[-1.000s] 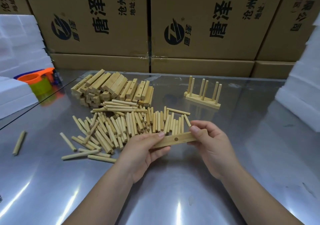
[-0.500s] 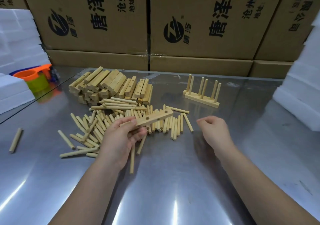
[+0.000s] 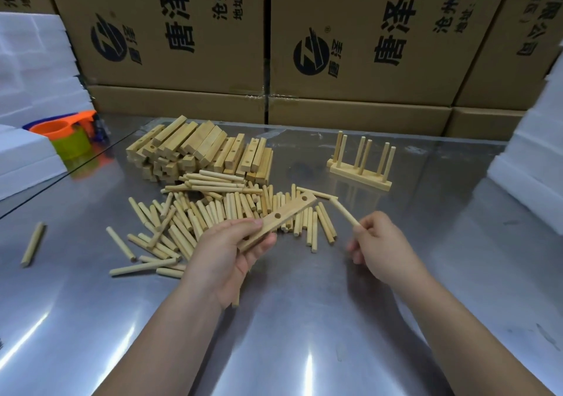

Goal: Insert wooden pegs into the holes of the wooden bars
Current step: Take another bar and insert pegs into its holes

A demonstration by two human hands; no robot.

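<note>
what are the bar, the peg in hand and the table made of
Bar: pale wood that looks unfinished, with a matte face and drilled round holes.
Peg: the same pale wood, a plain round dowel with no visible coating.
Table: probably stainless steel, with a brushed grey sheen and streaked light reflections.

bare left hand [image 3: 225,255], bare right hand [image 3: 384,249]

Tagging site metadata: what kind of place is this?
Probably a small factory or warehouse assembly bench: stacked printed cardboard cartons behind a steel table, white foam blocks at the sides, and bulk piles of wooden bars and pegs.
</note>
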